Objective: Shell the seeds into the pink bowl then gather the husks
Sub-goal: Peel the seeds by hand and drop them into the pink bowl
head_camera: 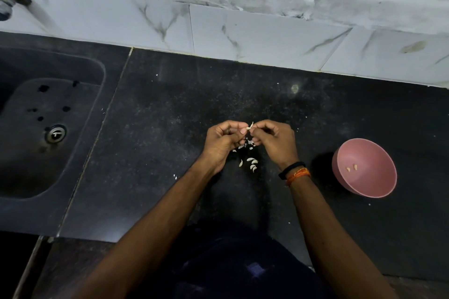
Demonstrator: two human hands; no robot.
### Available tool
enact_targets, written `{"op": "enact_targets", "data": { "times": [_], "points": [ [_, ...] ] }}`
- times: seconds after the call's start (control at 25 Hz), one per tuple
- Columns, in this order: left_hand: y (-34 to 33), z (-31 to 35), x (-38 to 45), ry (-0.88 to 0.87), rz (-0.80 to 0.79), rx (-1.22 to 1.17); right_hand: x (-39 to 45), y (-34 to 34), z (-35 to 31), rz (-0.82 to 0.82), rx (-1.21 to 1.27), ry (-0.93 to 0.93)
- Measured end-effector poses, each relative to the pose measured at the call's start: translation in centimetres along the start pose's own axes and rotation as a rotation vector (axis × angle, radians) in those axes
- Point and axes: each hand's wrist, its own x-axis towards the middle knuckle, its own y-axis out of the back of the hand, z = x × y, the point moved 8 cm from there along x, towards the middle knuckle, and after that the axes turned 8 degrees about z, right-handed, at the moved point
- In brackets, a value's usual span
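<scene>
— Starting far left of our hands, we see the dark sink (pixel 48 128), only its drain showing.

— Then our left hand (pixel 222 139) and right hand (pixel 273 141) meet, fingertips pinching one pale seed (pixel 250 127) between them.

— Husks (pixel 250 161) lie just below them on the black counter (pixel 158 153).

— Right of our hands, the pink bowl (pixel 379 192) holds two kernels (pixel 351 168).

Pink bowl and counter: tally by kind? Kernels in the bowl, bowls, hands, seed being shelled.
Kernels in the pink bowl: 2
Pink bowls: 1
Hands: 2, left hand and right hand
Seed pinched between both hands: 1
Total: 6
</scene>
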Motion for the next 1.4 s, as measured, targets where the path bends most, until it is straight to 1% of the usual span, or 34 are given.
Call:
{"op": "enact_targets", "data": {
  "times": [0.16,0.28,0.48,0.76,1.04,1.12,1.24,1.4],
  "points": [
    [0.2,-0.2,0.1,0.004,-0.008,0.027,0.1,0.1,0.3,-0.013,0.048,-0.030],
    [0.0,-0.1,0.0,0.020,-0.014,0.018,0.1,-0.1,0.9,-0.012,0.136,-0.097],
    [0.0,-0.7,0.1,0.099,-0.019,-0.031,-0.1,-0.4,1.4,-0.058,0.274,-0.183],
    [-0.4,-0.7,-0.2,0.123,-0.089,-0.005,-0.2,-0.7,1.9,-0.089,0.270,-0.227],
    [-0.7,-0.9,-0.6,0.249,-0.106,-0.066,-0.6,-0.9,2.1,-0.129,0.346,-0.290],
    [-0.7,-0.9,-0.6,0.255,-0.114,-0.059,-0.6,-0.9,2.1,-0.128,0.336,-0.284],
    [-0.7,-0.8,-0.6,0.183,-0.107,0.044,-0.5,-0.8,2.2,-0.106,0.281,-0.271],
    [-0.2,-0.4,0.2,-0.050,-0.032,0.250,-0.1,-0.6,2.6,-0.066,0.150,-0.233]
  ]
}}
